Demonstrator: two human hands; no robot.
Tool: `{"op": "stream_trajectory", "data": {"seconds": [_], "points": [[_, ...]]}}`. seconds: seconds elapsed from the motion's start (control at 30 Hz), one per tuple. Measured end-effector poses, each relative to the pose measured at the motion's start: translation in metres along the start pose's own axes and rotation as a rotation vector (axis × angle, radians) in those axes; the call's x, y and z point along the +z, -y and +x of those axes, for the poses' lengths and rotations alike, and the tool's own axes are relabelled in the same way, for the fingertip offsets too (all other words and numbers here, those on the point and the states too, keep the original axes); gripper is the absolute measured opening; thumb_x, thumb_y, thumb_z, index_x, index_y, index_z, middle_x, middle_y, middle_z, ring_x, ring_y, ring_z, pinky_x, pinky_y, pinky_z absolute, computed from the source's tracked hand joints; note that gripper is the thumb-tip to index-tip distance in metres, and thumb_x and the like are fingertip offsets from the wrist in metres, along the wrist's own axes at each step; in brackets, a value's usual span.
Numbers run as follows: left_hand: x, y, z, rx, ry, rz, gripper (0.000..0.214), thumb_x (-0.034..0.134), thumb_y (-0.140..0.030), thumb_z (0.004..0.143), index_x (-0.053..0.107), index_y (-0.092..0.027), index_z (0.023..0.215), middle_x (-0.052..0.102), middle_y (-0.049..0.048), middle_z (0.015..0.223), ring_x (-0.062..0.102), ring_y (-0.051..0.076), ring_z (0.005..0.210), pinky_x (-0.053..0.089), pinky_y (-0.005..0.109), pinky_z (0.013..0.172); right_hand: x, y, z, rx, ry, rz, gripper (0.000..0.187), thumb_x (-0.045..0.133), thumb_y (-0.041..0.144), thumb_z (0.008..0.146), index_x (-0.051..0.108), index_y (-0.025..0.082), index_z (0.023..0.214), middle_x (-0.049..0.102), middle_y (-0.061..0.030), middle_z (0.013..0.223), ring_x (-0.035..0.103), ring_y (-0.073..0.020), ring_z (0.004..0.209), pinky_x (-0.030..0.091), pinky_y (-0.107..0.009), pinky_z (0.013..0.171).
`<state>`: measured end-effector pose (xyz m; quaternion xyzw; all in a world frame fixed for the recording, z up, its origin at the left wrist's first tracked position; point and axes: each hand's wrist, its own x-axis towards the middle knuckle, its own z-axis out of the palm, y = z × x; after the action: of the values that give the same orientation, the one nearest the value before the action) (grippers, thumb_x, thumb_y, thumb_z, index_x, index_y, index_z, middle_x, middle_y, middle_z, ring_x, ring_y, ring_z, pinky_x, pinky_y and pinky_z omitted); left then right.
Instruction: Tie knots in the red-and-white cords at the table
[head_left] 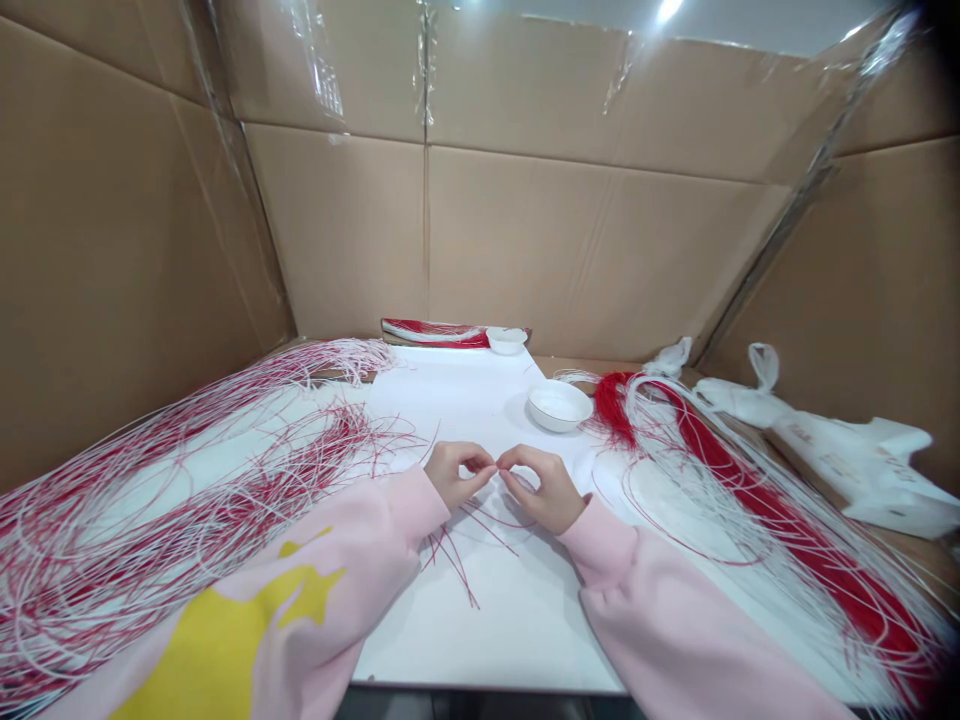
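Observation:
My left hand [459, 474] and my right hand [546, 488] meet fingertip to fingertip above the middle of the white table [495, 640]. Each one is closed in a pinch of thumb and forefinger. A thin red cord [491, 533] runs out below the fingers, and the bit between the fingertips is mostly hidden. Several loose red cord ends [459, 575] lie on the table under my left wrist. Just beyond my right hand stands a white bowl [559, 410].
Red and white cords [247, 500] spread in long bundles over the left side. A bundle of red cords [757, 490] with white ones lies at right. Behind are a smaller white bowl [507, 342] and white plastic bags [862, 465]. Cardboard walls [525, 230] enclose the table.

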<state>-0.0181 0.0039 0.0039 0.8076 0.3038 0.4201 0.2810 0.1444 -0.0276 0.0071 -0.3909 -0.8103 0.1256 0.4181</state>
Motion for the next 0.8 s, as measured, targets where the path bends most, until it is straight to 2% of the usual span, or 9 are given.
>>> {"op": "stream_trajectory", "data": {"seconds": [0.17,0.53,0.73,0.8], "points": [[-0.001,0.001,0.001,-0.017,-0.033,0.005,0.015,0.053,-0.021,0.068,0.061,-0.009,0.065,0.062,0.0051,0.059,0.055,0.01,0.053,0.046,0.021,0.055,-0.001,0.0,0.0,-0.004,-0.035,-0.006,0.009,0.046,0.013,0.074,0.054,0.017,0.074,0.059,-0.0032,0.072,0.055,-0.0139,0.067,0.044,-0.026,0.064],[-0.002,0.002,0.001,-0.014,0.003,0.0,0.017,0.053,-0.024,0.071,0.063,-0.01,0.067,0.063,0.005,0.061,0.056,0.011,0.056,0.046,0.02,0.057,-0.001,-0.001,0.0,-0.015,-0.017,0.011,0.01,0.047,0.016,0.077,0.057,0.017,0.075,0.061,-0.0041,0.073,0.057,-0.0149,0.07,0.045,-0.027,0.066],[-0.001,0.009,0.002,-0.065,-0.058,-0.025,0.019,0.05,-0.023,0.073,0.062,-0.01,0.08,0.064,0.0051,0.067,0.058,0.011,0.059,0.046,0.021,0.058,-0.009,-0.03,0.002,0.189,-0.258,-0.041,0.012,0.04,0.022,0.081,0.051,0.017,0.08,0.062,-0.0079,0.088,0.057,-0.0172,0.086,0.047,-0.031,0.072],[-0.002,0.01,0.003,-0.071,-0.035,0.012,0.019,0.047,-0.023,0.075,0.061,-0.011,0.08,0.064,0.004,0.066,0.058,0.011,0.06,0.045,0.02,0.057,-0.011,-0.044,0.002,0.206,-0.252,-0.068,0.011,0.039,0.021,0.081,0.049,0.017,0.08,0.062,-0.01,0.093,0.057,-0.019,0.09,0.046,-0.035,0.073]]}}
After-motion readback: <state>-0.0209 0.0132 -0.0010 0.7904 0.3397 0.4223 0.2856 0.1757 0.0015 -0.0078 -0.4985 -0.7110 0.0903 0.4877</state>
